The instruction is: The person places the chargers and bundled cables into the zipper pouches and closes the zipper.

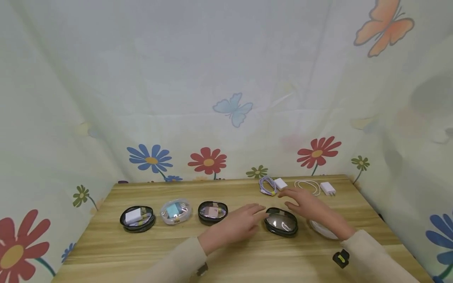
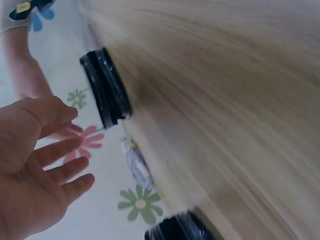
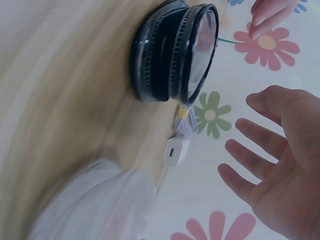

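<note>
A black oval zip case with a clear window stands between my two hands on the wooden table. Just left of it, above the table, is my left hand, fingers loosely extended and holding nothing. My right hand hovers at its far right side, fingers spread and bare of any object. In the right wrist view, a gap shows between this hand and the case. A whitish case lies under the right forearm, partly hidden. Behind are a lavender cable and a white charger plug.
To the left, a black case, a clear case and another black case hold plugs and cables. At the back right lie a white cable and another white plug. A flowered curtain surrounds the table.
</note>
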A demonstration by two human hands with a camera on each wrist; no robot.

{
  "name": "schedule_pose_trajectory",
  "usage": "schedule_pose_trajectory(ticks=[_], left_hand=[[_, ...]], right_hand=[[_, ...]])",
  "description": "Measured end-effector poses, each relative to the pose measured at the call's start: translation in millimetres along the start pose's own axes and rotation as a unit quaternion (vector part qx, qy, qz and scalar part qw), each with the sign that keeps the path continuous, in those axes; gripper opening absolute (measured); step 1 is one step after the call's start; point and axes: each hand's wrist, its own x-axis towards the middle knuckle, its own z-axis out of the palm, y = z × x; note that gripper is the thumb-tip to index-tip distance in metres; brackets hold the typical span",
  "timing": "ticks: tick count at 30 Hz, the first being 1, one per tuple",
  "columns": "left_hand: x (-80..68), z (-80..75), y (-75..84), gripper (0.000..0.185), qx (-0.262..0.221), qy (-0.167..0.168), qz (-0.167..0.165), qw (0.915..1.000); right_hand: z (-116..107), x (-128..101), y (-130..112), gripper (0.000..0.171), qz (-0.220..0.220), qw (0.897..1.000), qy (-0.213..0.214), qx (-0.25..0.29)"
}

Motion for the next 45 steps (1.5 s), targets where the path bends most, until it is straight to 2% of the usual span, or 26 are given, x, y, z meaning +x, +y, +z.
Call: schedule_pose_trajectory(ticks=[6, 13, 17, 21, 26, 28, 32, 35, 40, 45], left_hand=[[19.0, 13.6, 4.1, 0.050, 0.017, -0.011, 0.060, 0.9980], [33.2, 21.0, 5.9, 0.058, -0.001, -0.054, 0.074, 0.9958], [34.4, 24.7, 6.4, 0.056, 0.004, -0.073, 0.064, 0.9953], [32.6, 27.0, 6.0, 0.052, 0.047, -0.069, 0.061, 0.9946], [34.2, 25.4, 6.1, 0.027, 0.089, -0.059, 0.020, 0.9941], [35.1, 25.8, 6.5, 0.028, 0.090, -0.063, -0.007, 0.9939], [34.6, 25.7, 7.4, 0.036, 0.088, -0.067, -0.034, 0.9933], [32.1, 24.7, 6.7, 0.043, 0.077, -0.065, -0.039, 0.9942], [27.2, 22.9, 0.8, 0.052, 0.053, -0.052, -0.024, 0.9969], [21.6, 23.2, -4.9, 0.057, 0.028, -0.065, -0.011, 0.9975]], right_hand=[[1, -12, 0, 0.027, 0.014, 1.000, -0.005, 0.015], [4, -20, 2, 0.029, 0.038, 0.999, 0.001, 0.023], [5, -25, 4, 0.028, 0.033, 0.999, 0.003, 0.025], [6, -29, 6, 0.028, 0.035, 0.999, 0.002, 0.029], [7, -31, 7, 0.027, 0.045, 0.998, 0.003, 0.032], [8, -31, 7, 0.026, 0.042, 0.999, 0.008, 0.027], [11, -31, 8, 0.026, 0.037, 0.999, 0.005, 0.025], [12, -32, 9, 0.025, 0.041, 0.999, -0.004, 0.031], [11, -32, 11, 0.025, 0.046, 0.998, -0.006, 0.036], [10, -34, 10, 0.026, 0.047, 0.998, -0.014, 0.037]])
